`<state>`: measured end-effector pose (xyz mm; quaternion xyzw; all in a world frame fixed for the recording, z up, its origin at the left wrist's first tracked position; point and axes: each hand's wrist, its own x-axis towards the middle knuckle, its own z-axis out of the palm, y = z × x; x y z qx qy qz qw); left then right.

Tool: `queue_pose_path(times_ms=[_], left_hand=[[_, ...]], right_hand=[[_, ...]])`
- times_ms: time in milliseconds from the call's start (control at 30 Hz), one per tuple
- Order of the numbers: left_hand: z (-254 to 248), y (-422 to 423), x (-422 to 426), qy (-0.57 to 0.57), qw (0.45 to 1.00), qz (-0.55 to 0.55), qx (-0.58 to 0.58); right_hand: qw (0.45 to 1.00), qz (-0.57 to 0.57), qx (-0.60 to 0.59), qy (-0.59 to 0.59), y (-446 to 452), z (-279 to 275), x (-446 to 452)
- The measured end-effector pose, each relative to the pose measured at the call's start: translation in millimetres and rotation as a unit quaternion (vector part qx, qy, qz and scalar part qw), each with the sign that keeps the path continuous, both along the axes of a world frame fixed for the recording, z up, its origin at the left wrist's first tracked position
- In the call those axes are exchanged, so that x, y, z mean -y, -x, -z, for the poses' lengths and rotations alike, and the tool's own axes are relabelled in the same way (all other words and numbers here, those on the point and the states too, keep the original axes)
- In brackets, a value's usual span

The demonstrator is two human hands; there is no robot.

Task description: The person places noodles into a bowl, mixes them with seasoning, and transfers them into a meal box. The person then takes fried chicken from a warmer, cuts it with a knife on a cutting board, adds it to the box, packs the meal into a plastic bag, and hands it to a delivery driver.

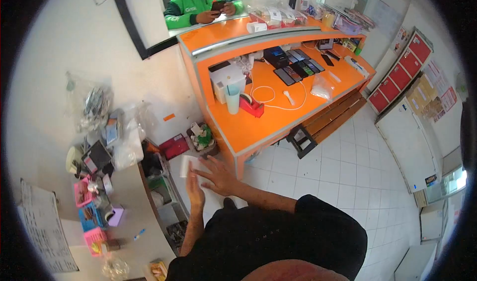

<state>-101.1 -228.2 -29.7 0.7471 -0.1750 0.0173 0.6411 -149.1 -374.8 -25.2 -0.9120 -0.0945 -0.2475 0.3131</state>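
A small white object (185,166), shaped like a short roll or folded packet, is at the fingertips of my left hand (195,193). That hand is raised upright and seems to grip it; its exact kind cannot be made out. My right hand (219,177) comes in from the right, its fingers spread and pointing at the left hand. Its fingertips are close to the white object and left fingers; whether they touch is unclear. Both hands are above the floor, between the grey worktop (141,206) and the orange counter (233,137).
On the counter stand several phones (298,69), a red tape dispenser (252,105), a pale blue cup (232,99) and a white cable. A person in a green jacket (201,10) holds a phone behind it. Pink and blue baskets (90,217) line the worktop. A bin (201,138) sits below.
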Motion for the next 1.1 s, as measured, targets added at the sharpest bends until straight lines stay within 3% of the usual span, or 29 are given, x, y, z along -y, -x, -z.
queue_pose_path(times_ms=[33, 100, 133, 200, 233, 300, 367, 433, 567, 600, 733, 867, 1033, 1100], left_hand=[[-8.3, -27.4, 10.3, 0.039, 0.999, 0.013, 0.005], [-25.7, -75.7, 33.7, 0.12, 0.993, 0.003, 0.022], [-38.2, -96.9, 39.4, 0.05, 0.994, -0.003, 0.101], [-50.0, -122.4, 57.1, 0.052, 0.997, -0.022, 0.054], [-51.1, -133.3, 67.7, 0.02, 0.998, -0.03, 0.045], [-47.8, -147.2, 89.4, -0.045, 0.997, -0.05, 0.027], [-35.5, -154.0, 116.2, -0.033, 0.998, -0.059, -0.005], [-25.4, -158.7, 149.2, 0.006, 0.996, -0.073, -0.042], [8.6, -151.3, 205.6, 0.116, 0.981, -0.102, -0.118], [6.7, -150.2, 219.2, 0.109, 0.981, -0.108, -0.119], [-13.4, -133.0, 261.2, 0.055, 0.982, -0.139, -0.118], [-26.7, -136.3, 284.4, 0.045, 0.984, -0.143, -0.092], [-56.4, -161.1, 318.4, 0.041, 0.997, -0.066, 0.007], [-68.2, -170.0, 335.5, 0.064, 0.997, -0.044, -0.005]], right_hand=[[0.995, -0.01, 0.009, 0.101, -8.6, -13.3, 16.6], [0.997, 0.006, 0.017, 0.08, -27.1, 7.9, 66.9], [0.998, 0.023, 0.027, 0.043, -35.0, 26.8, 99.4], [0.995, 0.062, 0.055, -0.056, -50.6, 61.0, 170.6], [0.968, 0.138, 0.073, -0.196, -57.3, 64.1, 207.6], [0.934, 0.294, 0.173, -0.103, -68.6, -1.3, 285.0], [0.905, 0.352, 0.198, -0.132, -97.5, -10.2, 385.4], [0.908, 0.373, 0.191, -0.002, -136.2, -69.3, 465.7], [0.888, 0.384, 0.245, 0.063, -260.9, -135.7, 606.7], [0.898, 0.389, 0.195, 0.059, -291.8, -144.5, 630.0], [0.913, 0.399, 0.082, 0.006, -350.5, -163.0, 642.2], [0.893, 0.45, 0.02, -0.02, -360.8, -173.4, 619.5], [0.886, 0.423, 0.138, -0.127, -370.1, -183.5, 632.0], [0.873, 0.436, 0.204, -0.076, -383.1, -184.3, 653.4]])
